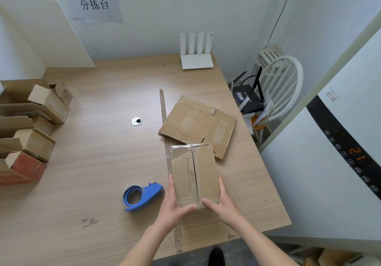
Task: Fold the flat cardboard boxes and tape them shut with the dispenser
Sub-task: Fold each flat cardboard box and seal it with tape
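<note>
A folded brown cardboard box (194,172) is held between both hands near the table's front right, its two top flaps meeting in a centre seam and shiny tape at its far end. My left hand (175,201) grips its left side and near corner. My right hand (221,200) grips its right side, thumb on the near edge. A blue tape dispenser (142,195) lies on the table just left of my left hand, untouched. Flat, creased cardboard (199,123) lies beyond the box.
Several folded boxes (31,125) are stacked along the left edge of the wooden table (92,172). A white router (196,59) stands at the back. A metal grommet (136,121) sits mid-table. A white chair (282,88) and a white appliance (329,152) stand to the right.
</note>
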A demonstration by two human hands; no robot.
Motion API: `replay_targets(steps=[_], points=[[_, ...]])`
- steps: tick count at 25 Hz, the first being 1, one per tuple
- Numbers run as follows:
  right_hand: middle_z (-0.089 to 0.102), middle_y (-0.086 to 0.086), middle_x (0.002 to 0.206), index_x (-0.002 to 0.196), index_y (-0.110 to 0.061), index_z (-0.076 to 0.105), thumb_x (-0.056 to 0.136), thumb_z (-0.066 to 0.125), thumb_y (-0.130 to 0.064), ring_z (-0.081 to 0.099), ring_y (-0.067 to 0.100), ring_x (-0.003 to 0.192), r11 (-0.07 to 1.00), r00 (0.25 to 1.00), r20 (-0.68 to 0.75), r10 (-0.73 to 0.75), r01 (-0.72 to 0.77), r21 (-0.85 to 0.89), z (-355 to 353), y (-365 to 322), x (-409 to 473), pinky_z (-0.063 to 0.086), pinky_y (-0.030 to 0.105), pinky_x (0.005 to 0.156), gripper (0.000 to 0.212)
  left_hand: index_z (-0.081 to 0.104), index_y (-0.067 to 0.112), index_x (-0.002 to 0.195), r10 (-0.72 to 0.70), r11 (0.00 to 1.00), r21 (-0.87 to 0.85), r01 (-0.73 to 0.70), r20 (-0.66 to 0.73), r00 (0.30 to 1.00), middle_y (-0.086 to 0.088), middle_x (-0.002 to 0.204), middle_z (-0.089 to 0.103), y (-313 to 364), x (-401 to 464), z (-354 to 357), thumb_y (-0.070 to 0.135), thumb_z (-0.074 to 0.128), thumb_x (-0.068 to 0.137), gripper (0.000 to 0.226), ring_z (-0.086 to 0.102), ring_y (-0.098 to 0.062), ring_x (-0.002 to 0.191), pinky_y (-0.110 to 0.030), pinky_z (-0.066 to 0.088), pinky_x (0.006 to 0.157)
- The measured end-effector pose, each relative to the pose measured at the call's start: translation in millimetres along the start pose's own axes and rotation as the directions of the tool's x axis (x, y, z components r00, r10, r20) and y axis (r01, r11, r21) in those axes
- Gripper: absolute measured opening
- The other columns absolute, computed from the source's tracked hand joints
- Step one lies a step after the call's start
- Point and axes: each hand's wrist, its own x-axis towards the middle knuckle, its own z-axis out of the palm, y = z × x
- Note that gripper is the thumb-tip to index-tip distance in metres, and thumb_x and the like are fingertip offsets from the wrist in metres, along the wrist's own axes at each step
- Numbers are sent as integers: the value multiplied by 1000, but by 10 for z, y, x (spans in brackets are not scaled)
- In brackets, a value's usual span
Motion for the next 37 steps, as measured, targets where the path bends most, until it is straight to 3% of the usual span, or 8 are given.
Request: replay_targets(steps=[4, 9, 18, 21, 25, 29, 34, 37], points=[[31, -14, 159, 160, -37, -1, 78, 78, -58, 36, 12, 145, 1000, 1000, -2, 4, -4, 13, 41, -2, -32, 35, 42, 119, 116, -17, 37, 156, -3, 995, 100, -2, 45, 999, 7, 164, 21, 64, -26, -35, 82, 80, 53, 148, 30, -14, 147, -43, 36, 117], [49, -8, 139, 146, -30, 26, 68, 75, -75, 54, 12, 122, 986, 994, -73, 82, -70, 153, -177, -356, -96, 49, 38, 105, 102, 12, 46, 153, 27, 1000, 7, -27, -50, 998, 21, 147, 45, 264, -61, -156, 65, 89, 54, 127, 47, -5, 133, -42, 45, 110], [62, 12, 129, 133, -23, 55, 72, 33, -95, 62, 35, 114, 861, 999, -28, 18, -1, 508, -925, -2520, -277, 55, 56, 88, 97, 10, 47, 156, 386, 917, 212, -338, -253, 887, 30, 144, 23, 1504, -101, -1629, 25, 89, 59, 127, 39, 12, 117, -7, 42, 80], [51, 15, 146, 151, -25, 39, 84, 34, -87, 53, 45, 128, 892, 999, -25, -48, 54, 450, -1050, -3178, -380, 51, 60, 83, 91, 22, 52, 150, 461, 885, 229, -404, -326, 825, 36, 142, 34, 1665, -244, -2053, 19, 83, 78, 100, 39, 21, 121, 1, 39, 82], [59, 5, 134, 135, -21, 46, 79, 62, -77, 60, 31, 119, 898, 975, 20, -220, 194, 396, -943, -3628, -473, 52, 57, 98, 81, 59, 46, 120, 239, 871, -265, -414, -509, 827, 29, 117, 65, 1920, -456, -2415, 51, 47, 101, 22, 57, -2, 122, -23, 45, 93], [70, -1, 126, 144, -23, 44, 75, 80, -54, 67, 17, 116, 851, 885, 124, -449, 382, 361, -805, -3772, -531, 52, 35, 99, 84, 49, 24, 137, 19, 785, -501, -365, -569, 822, 1, 134, 57, 2059, -622, -2763, 61, 57, 80, 68, 54, -22, 125, -45, 46, 102], [67, 5, 134, 147, -29, 39, 77, 81, -37, 62, 23, 125, 804, 796, 252, -550, 425, 415, -749, -3825, -509, 44, 44, 111, 82, -4, 48, 156, 21, 815, -549, -187, -294, 955, 4, 168, 9, 1851, -805, -3164, 76, 88, 32, 157, 16, -31, 153, -59, 16, 119], [65, 6, 136, 148, -31, 37, 78, 81, -30, 61, 26, 126, 828, 780, 331, -532, 395, 399, -681, -3815, -383, 44, 49, 112, 82, 9, 63, 143, 103, 806, -537, -249, -288, 952, 6, 154, 35, 1704, -799, -3261, 71, 93, 25, 145, 46, -20, 133, -50, 45, 104]])
